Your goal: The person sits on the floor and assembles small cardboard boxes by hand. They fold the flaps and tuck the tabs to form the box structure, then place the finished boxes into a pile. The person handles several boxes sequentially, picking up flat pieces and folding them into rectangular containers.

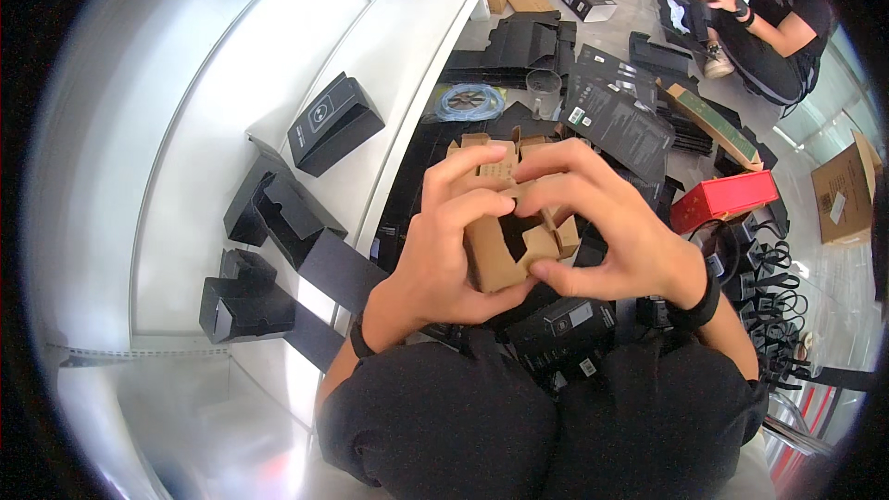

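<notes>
Left of the red box (727, 201), left hand (426, 261) and right hand (637, 243) have fingers clamped on a carton (491, 255); uneven squeezing could crease its flaps (540, 243).

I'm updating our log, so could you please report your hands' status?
Left hand and right hand gripping brown cardboard box. Flaps open, inside dark. Black box just below in view, not blocking either hand.

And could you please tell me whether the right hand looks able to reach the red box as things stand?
Probably yes: the red box sits to the right of the right hand, apparently uncovered. That hand is holding the small brown carton, though, so it would likely need to let go first.
</notes>
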Tool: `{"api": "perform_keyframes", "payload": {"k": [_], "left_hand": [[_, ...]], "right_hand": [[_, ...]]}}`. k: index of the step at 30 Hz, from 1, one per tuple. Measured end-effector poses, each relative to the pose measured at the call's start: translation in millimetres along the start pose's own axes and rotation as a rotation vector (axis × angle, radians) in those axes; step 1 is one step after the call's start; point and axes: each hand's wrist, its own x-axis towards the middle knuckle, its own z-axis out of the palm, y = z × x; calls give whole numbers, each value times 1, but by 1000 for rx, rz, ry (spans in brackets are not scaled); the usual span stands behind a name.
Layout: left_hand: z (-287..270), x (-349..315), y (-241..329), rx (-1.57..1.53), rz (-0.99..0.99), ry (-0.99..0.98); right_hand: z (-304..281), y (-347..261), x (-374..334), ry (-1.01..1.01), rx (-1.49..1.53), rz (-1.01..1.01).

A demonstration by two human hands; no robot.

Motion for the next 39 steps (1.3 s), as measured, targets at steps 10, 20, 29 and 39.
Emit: {"api": "perform_keyframes", "payload": {"k": [10, 20, 29, 39], "left_hand": [[6, -3, -5, 27, 45, -32], [5, -1, 7, 228, 5, 33], [3, -2, 7, 229, 2, 22], [8, -2, 5, 217, -3, -8]], "right_hand": [[-20, -7, 0, -156, -57, 19], [-15, -3, -3, -109, -167, -70], [-18, -12, -1, -166, -316, -135], [-17, -9, -3, -145, -392, -102]]}}
